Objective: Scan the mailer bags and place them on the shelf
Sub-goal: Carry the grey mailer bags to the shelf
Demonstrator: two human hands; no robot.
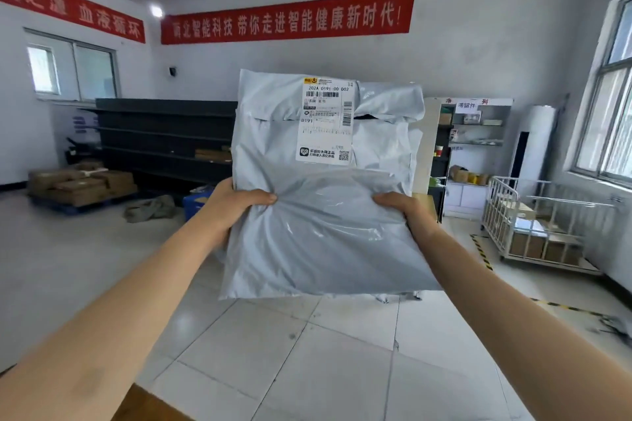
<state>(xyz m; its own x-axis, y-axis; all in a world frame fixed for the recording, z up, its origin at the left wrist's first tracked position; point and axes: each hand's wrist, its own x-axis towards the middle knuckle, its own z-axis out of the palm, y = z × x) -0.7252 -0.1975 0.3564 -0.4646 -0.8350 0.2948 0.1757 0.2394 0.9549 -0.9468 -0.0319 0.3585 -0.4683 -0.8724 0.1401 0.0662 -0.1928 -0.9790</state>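
- Mailer bag (325, 222): pale grey plastic film, glossy, wrinkled, soft and pillow-like; rectangular outline, flap folded over near the top edge.
- Shipping label (326, 120): white paper, flat, stuck on the upper half of the front face; carries barcodes and a QR code, print upright toward the camera.
- Position: held in mid-air at the centre of the view, above the tiled floor (307, 352), resting on no surface.
- Orientation: long axis vertical, flap end up, plain end down, labelled face toward the camera.
- Left hand (236, 205): clamps the left edge near mid-height; thumb curled across the front, creasing the film; other fingers behind the bag, hidden.
- Right hand (403, 208): clamps the right edge at about the same level; thumb pressed across the front; other fingers hidden behind.
- Dark shelf (164, 137): flat dark grey tiers along the far wall, behind and left of the bag; right end blocked from view by the bag; a few brown cartons on a lower tier.
- Cardboard boxes (82, 184): brown, stacked low on the floor left of the dark shelf.
- White shelving unit (475, 133): right of the bag, holds small goods.
- Wire cart (533, 225): white bars, far right below the window, brown cartons inside.
- Red banner (287, 15): white characters, high on the far wall.
- Striped tape (482, 253): black and yellow, on the floor beside the cart.
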